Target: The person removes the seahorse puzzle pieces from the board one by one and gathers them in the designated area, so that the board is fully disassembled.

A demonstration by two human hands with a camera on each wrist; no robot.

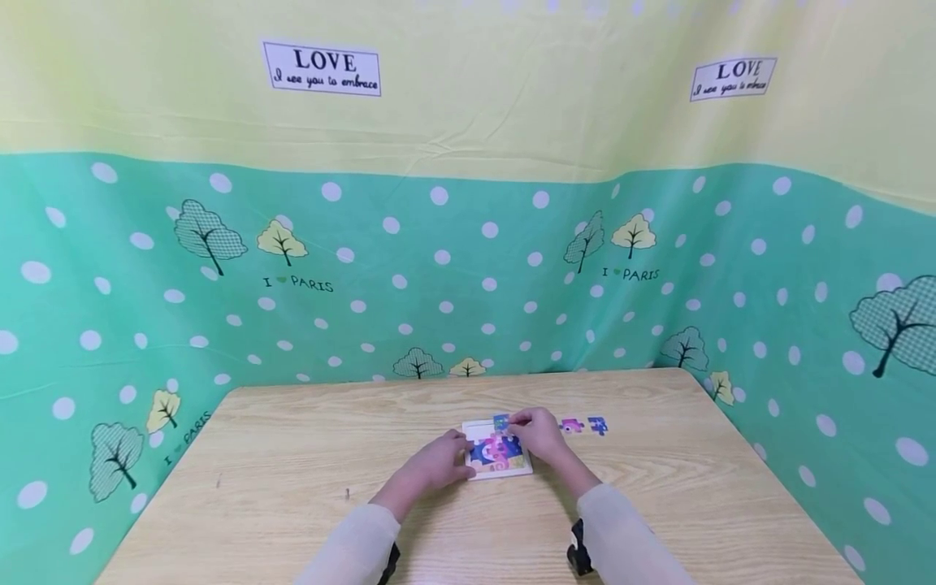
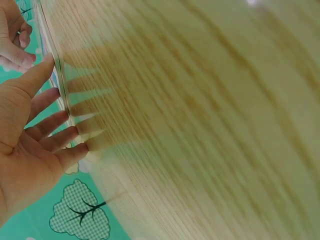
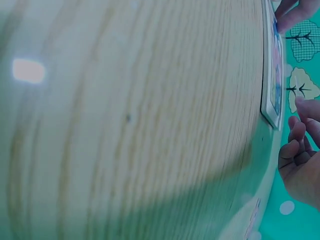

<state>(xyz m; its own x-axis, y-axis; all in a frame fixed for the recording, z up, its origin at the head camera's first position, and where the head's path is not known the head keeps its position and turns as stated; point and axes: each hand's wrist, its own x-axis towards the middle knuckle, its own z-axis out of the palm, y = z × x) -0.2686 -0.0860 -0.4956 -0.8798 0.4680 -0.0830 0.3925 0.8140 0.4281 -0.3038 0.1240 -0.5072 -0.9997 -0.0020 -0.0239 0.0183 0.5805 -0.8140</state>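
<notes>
Sitting on a wooden table [image 1: 278, 487]: a puzzle tray [image 1: 478, 431], left hand [image 1: 436, 463] with fingers spread along its left side, right hand [image 1: 539, 433] pinching a bluish piece [image 1: 500, 422] at the far edge, two loose pieces [image 1: 598, 425] off right.

Bright light leaves white glare [image 3: 28, 70] on the wooden tabletop [image 3: 170, 90].

Two hands [image 1: 437, 463] flank one puzzle tray [image 1: 478, 431]. One pinched piece [image 1: 500, 423] is at its far edge, two loose pieces [image 1: 598, 425] to its right.
</notes>
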